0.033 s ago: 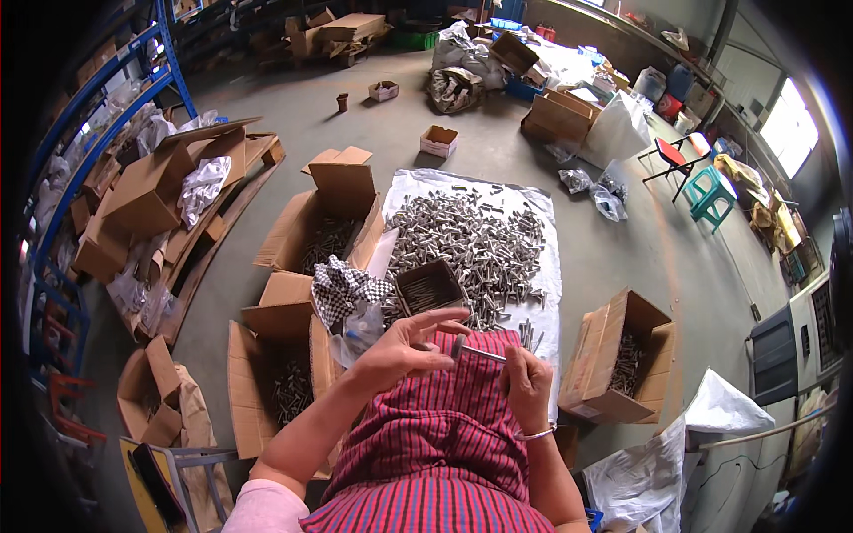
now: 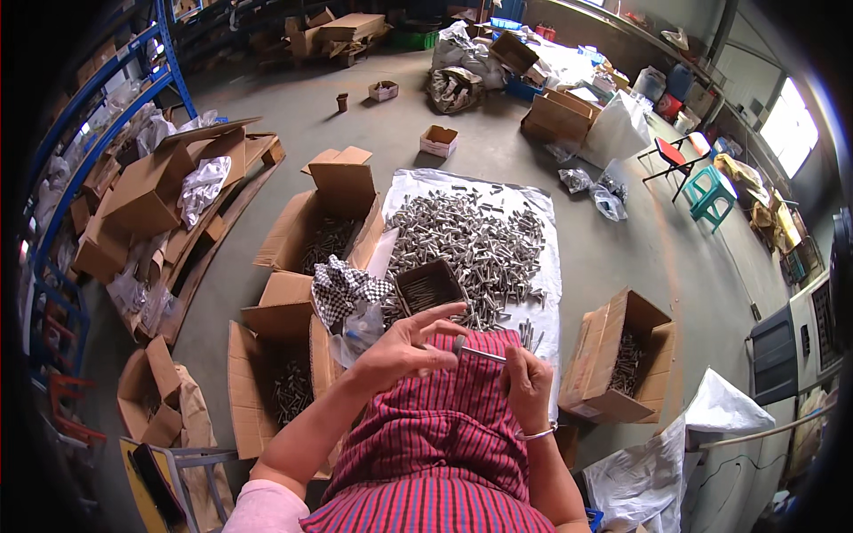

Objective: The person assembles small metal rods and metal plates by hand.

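Observation:
My right hand [image 2: 528, 377] is closed around one end of a thin metal pin [image 2: 484, 354], held level above my striped apron [image 2: 435, 426]. The pin's other end carries a flat round head, which points at my left hand [image 2: 409, 354]. The left thumb and fingers are spread around that head; whether they touch it I cannot tell. Beyond my lap, a large heap of similar silver metal pins [image 2: 471, 240] lies on a white sheet [image 2: 553, 266]. A small dark open box [image 2: 444, 269] with thin pins inside sits at the heap's near left.
Open cardboard boxes holding metal pieces stand at left [image 2: 280, 240], near left [image 2: 249, 382] and right [image 2: 591, 369]. A checkered cloth [image 2: 351, 289] lies beside the sheet. Farther off are a loaded pallet [image 2: 222, 226], blue shelving [image 2: 169, 62], a green stool [image 2: 711, 191] and a folding chair [image 2: 673, 155].
The left index finger has lifted very slightly. The right hand and the pin stay where they were.

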Action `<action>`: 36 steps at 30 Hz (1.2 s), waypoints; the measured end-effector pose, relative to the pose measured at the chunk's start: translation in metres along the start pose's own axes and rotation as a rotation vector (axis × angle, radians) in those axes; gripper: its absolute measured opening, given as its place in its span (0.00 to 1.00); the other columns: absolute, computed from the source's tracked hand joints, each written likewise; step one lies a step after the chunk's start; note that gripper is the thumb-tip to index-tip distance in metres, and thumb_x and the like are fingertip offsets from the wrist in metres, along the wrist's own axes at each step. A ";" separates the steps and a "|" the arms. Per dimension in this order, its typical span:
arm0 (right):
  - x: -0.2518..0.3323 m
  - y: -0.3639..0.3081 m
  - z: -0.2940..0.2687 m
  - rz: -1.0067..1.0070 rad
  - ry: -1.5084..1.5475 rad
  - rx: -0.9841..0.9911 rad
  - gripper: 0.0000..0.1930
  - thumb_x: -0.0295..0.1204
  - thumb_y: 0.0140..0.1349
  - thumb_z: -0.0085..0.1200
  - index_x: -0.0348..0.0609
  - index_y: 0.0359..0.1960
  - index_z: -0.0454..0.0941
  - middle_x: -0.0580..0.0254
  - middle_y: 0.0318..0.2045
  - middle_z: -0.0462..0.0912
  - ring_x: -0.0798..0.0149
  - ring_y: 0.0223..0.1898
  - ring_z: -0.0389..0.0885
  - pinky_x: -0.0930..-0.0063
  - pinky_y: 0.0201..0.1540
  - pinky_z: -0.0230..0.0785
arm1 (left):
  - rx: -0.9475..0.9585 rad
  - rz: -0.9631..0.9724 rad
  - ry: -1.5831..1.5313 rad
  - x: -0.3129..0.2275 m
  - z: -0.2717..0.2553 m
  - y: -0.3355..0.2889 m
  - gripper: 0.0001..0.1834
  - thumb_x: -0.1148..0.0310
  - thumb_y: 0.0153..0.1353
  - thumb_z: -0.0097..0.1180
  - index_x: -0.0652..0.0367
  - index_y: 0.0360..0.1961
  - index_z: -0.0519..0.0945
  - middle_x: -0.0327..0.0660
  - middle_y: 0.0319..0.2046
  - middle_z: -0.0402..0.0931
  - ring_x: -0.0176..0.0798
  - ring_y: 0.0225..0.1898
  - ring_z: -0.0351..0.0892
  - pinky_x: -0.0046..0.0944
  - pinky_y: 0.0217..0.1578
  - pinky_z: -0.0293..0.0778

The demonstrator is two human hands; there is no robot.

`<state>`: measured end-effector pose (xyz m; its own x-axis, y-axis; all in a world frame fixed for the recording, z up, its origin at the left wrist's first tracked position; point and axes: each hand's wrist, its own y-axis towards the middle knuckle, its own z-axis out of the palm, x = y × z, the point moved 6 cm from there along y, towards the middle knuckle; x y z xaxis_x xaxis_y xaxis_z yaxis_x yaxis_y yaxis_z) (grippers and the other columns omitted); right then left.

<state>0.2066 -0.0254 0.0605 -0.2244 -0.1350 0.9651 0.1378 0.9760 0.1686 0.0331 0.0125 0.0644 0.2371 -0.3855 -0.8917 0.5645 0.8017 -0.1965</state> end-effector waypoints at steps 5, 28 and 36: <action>0.001 0.000 0.003 -0.020 -0.015 0.016 0.22 0.32 0.65 0.46 0.38 0.12 0.63 0.70 0.07 0.62 0.79 0.10 0.58 0.78 0.13 0.49 | 0.098 -0.082 -0.027 0.008 -0.010 0.000 0.17 0.71 0.56 0.57 0.60 0.47 0.74 0.34 0.34 0.75 0.17 0.17 0.62 0.18 0.14 0.55; -0.008 0.008 0.018 -0.040 -0.016 0.034 0.24 0.37 0.67 0.42 0.42 0.11 0.64 0.71 0.06 0.63 0.78 0.08 0.59 0.79 0.12 0.48 | 0.057 -0.173 0.007 0.017 -0.026 0.003 0.22 0.74 0.55 0.55 0.63 0.52 0.69 0.40 0.39 0.72 0.20 0.15 0.62 0.19 0.12 0.55; 0.003 0.008 0.021 0.004 0.049 0.019 0.24 0.37 0.67 0.42 0.41 0.12 0.65 0.71 0.06 0.64 0.78 0.08 0.59 0.79 0.12 0.48 | 0.064 -0.169 0.009 0.012 -0.024 -0.004 0.25 0.77 0.55 0.53 0.63 0.56 0.66 0.38 0.40 0.72 0.20 0.15 0.61 0.20 0.13 0.56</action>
<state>0.1868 -0.0149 0.0609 -0.1761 -0.1391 0.9745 0.1200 0.9795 0.1615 0.0152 0.0155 0.0444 0.1272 -0.5081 -0.8518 0.6448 0.6949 -0.3183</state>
